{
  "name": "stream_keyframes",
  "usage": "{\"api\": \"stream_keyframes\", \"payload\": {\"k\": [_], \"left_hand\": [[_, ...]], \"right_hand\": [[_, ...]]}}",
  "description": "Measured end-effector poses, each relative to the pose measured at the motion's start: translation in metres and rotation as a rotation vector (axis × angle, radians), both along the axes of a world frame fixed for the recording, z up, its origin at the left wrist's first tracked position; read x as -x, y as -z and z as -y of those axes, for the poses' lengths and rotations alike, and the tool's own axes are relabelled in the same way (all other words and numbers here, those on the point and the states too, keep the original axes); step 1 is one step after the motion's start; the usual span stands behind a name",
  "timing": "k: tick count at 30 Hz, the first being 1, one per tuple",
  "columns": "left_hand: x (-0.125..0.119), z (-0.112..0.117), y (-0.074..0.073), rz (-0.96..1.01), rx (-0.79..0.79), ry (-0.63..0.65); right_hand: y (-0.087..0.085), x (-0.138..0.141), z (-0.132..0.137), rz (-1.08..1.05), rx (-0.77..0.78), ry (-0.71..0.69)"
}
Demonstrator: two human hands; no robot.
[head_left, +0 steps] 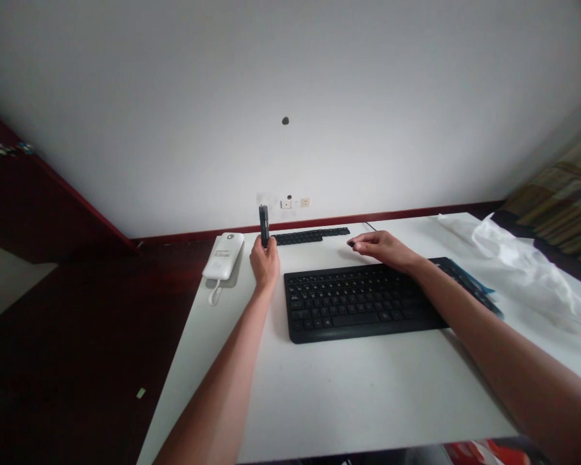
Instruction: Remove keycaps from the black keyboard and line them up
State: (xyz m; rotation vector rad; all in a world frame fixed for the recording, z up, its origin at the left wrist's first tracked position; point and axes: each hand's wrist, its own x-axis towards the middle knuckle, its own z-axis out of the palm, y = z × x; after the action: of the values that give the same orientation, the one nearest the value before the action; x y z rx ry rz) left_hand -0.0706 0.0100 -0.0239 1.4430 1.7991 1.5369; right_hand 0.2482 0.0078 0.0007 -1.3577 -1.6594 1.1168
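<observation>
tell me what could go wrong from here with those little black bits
1. The small dark piece pinched in the right hand could slip and get lost against the black keyboard.
2. The row of dark pieces lies near the far edge of the table; a nudge might sweep it off.
3. The left hand, gripping an upright dark tool, may bump the white power bank by the left edge.

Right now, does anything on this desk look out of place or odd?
A black strip that looks like a row of keys lies loose on the table behind the keyboard. The right hand pinches a small dark piece; the left hand holds a dark stick upright. A crumpled white sheet lies at the right.
</observation>
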Motion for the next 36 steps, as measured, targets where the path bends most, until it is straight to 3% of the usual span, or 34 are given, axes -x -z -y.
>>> {"api": "stream_keyframes", "payload": {"k": [9, 13, 20, 36], "left_hand": [[0.0, 0.0, 0.001, -0.007, -0.005, 0.005], [0.0, 0.0, 0.001, -0.019, 0.002, -0.006], [-0.001, 0.001, 0.0, -0.018, 0.0, 0.005], [-0.001, 0.002, -0.001, -0.018, 0.0, 0.023]], "right_hand": [[0.002, -0.003, 0.001, -0.148, 0.033, -0.083], [0.002, 0.002, 0.0, 0.035, -0.041, -0.107], [0.014, 0.017, -0.001, 0.473, -0.258, 0.031], [0.008, 0.023, 0.006, 0.607, -0.23, 0.114]]}}
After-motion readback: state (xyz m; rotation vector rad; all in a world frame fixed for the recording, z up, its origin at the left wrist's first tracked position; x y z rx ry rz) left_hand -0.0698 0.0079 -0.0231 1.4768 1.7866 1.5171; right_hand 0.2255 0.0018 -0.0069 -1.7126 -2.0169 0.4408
